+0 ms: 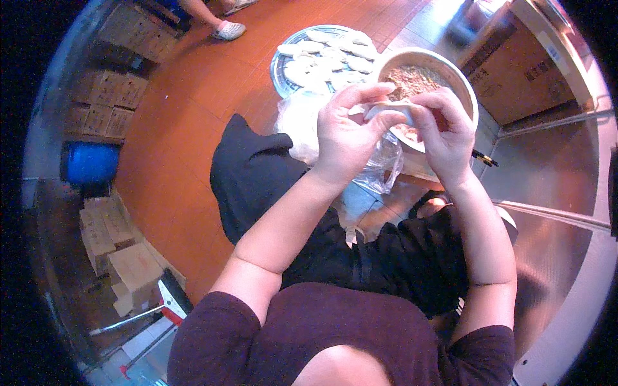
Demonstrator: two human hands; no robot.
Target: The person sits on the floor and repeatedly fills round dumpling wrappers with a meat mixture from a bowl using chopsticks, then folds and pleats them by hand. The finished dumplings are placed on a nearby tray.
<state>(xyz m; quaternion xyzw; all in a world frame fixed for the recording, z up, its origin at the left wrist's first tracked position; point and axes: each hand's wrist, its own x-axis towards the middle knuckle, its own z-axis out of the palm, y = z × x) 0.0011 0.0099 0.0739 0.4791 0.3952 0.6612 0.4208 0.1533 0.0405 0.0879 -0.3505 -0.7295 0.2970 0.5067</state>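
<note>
Between my two hands a pale dumpling wrapper (pixel 386 109) is folded, its edges pinched. The fingertips of my left hand (pixel 350 128) grip one end, and those of my right hand (pixel 446 132) grip the other. Right behind them stands a round bowl (pixel 470 91) of minced filling (pixel 410 79), partly covered by my hands. Left of the bowl, a blue-and-white plate (pixel 279 72) bears several white folded dumplings (pixel 309 67). A clear plastic bag (pixel 386 166) and a white bundle in plastic (pixel 299 125) lie below the plate. Chopsticks (pixel 485 158) stick out at the bowl's lower right.
Another person's foot in a light shoe (pixel 229 30) is at the top left. Cardboard boxes (pixel 113 99) and a blue container (pixel 91 161) line the left side. At the right are a large cardboard box (pixel 521 77) and a metal rail (pixel 555 214). A floor squeegee (pixel 171 299) lies lower left.
</note>
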